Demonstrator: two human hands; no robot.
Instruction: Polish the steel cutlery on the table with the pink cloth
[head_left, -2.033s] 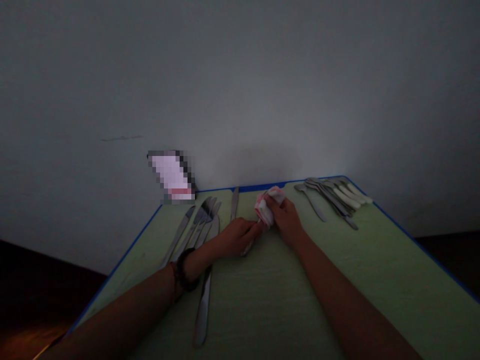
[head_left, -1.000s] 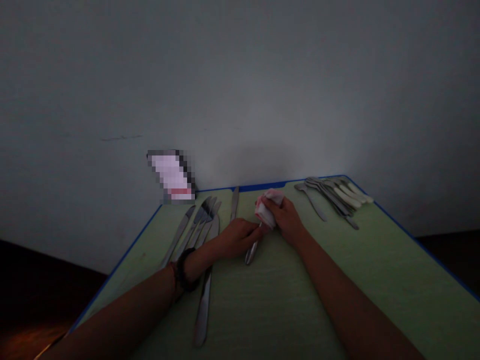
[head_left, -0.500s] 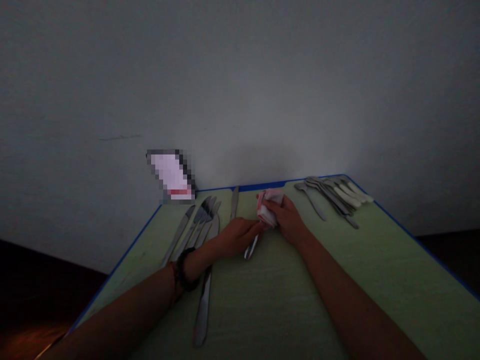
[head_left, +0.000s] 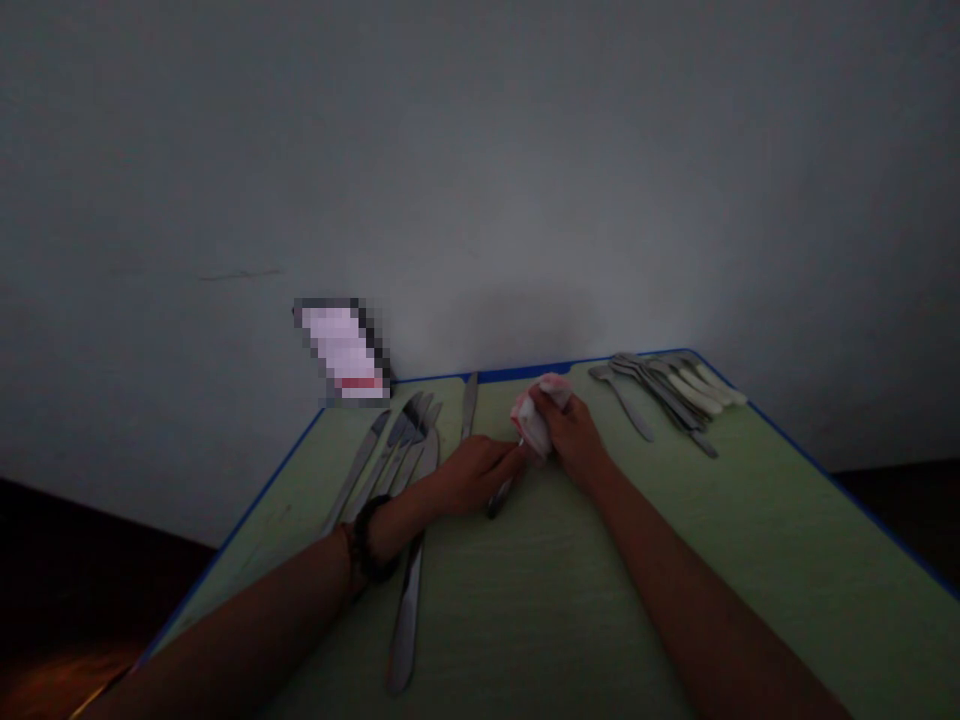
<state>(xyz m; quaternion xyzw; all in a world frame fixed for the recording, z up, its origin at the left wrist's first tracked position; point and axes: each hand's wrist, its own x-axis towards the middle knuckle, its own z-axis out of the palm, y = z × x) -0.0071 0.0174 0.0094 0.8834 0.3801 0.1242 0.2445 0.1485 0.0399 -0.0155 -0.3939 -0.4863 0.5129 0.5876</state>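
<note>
My left hand [head_left: 474,474] is closed on the handle of a metal utensil [head_left: 499,495] whose free end points toward me over the green table [head_left: 570,590]. My right hand [head_left: 574,432] is closed round a crumpled pink and white cloth [head_left: 531,415], which is wrapped over the utensil's far end. That end is hidden inside the cloth. The two hands touch near the middle of the table's far half. A dark band sits on my left wrist.
Several knives and forks [head_left: 397,445] lie left of my hands, and one knife [head_left: 406,610] runs toward the near edge. A single knife [head_left: 469,403] lies by the far edge. Several spoons [head_left: 671,390] are piled at the far right corner. A blurred object [head_left: 343,350] leans on the wall.
The cloth in my right hand has shifted slightly along the utensil, back and forth. The utensil's free end has turned a little. Both arms stay in place.
</note>
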